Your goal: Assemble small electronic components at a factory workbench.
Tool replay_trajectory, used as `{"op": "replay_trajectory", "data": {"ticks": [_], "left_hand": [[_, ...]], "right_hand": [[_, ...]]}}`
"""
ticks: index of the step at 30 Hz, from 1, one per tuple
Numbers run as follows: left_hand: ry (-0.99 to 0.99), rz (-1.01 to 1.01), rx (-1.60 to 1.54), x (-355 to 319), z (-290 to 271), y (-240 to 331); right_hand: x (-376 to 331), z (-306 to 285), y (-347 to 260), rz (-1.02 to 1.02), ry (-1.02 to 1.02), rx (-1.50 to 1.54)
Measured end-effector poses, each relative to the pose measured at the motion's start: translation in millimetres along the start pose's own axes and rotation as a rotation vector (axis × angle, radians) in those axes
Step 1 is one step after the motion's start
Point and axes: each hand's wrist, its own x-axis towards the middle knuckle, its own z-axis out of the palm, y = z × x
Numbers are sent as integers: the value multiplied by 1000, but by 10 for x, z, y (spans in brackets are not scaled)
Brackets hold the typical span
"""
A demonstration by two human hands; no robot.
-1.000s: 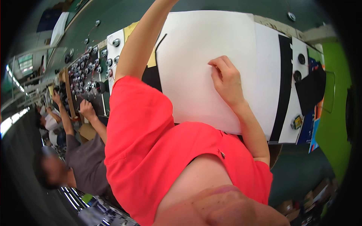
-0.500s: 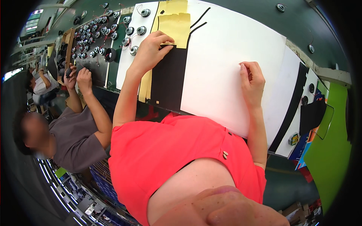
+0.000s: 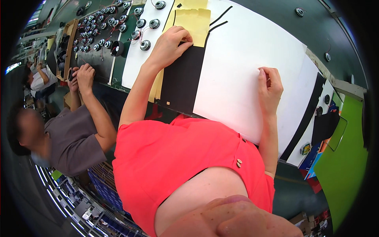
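Grey sleeve, far left: at nine o'clock I see a co-worker (image 3: pixel 67 138) in a grey top, both hands (image 3: pixel 82 76) raised to the tabletop edge at about ten o'clock.
Small parts: at eleven o'clock I count rows of round metal parts (image 3: pixel 100 27) on a dark mat, with a few more (image 3: pixel 145 44) lying on a white strip beside them.
Tabletop: dark green (image 3: pixel 276 19), bare along the top toward one o'clock.
Left hand: my left hand (image 3: pixel 171 43) lies at twelve o'clock, fingers curled down and pressing where the yellow sheet meets the black one; whether it pinches anything I cannot tell.
Yellow sheet: the yellow sheet (image 3: pixel 193 19) sits just above the left fingertips, touching them, with two thin black strips (image 3: pixel 219 21) just to its right.
Black sheet: the black sheet (image 3: pixel 183 79) runs from under the left hand down toward six o'clock, its right edge tucked against the white sheet.
White sheet: the big white sheet (image 3: pixel 237 75) fills the middle, between both hands.
Right hand: my right hand (image 3: pixel 270 87) rests at three o'clock on the white sheet, its grip clenched, fingertips pinched together on the paper surface.
Far right: a long black strip (image 3: pixel 306 114) borders the white sheet, then a green surface (image 3: pixel 343 166) at four o'clock.
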Motion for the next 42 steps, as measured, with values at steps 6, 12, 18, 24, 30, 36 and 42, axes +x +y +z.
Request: {"op": "replay_trajectory", "data": {"ticks": [6,12,18,24,30,36,42], "left_hand": [[-16,-49,-80,-51,-32,-8],[-48,-111,-227,-49,-11,-76],[25,-164,-305,45,-45,-127],[6,-148,-515,499,56,324],[-221,231,-493,1517,681,1286],[-277,327,-588,2598,1763,2098],[-242,134,-535,3310,2449,2336]], "right_hand": [[-78,136,-192,-248,-19,-170],[-228,619,-585,-491,-518,-271],[-259,682,-537,-570,-534,-414],[-240,654,-479,-563,-457,-265],[-29,454,-195,-448,-118,-236],[69,382,-9,-348,-33,-176],[91,316,-18,-322,-52,-122]]}}
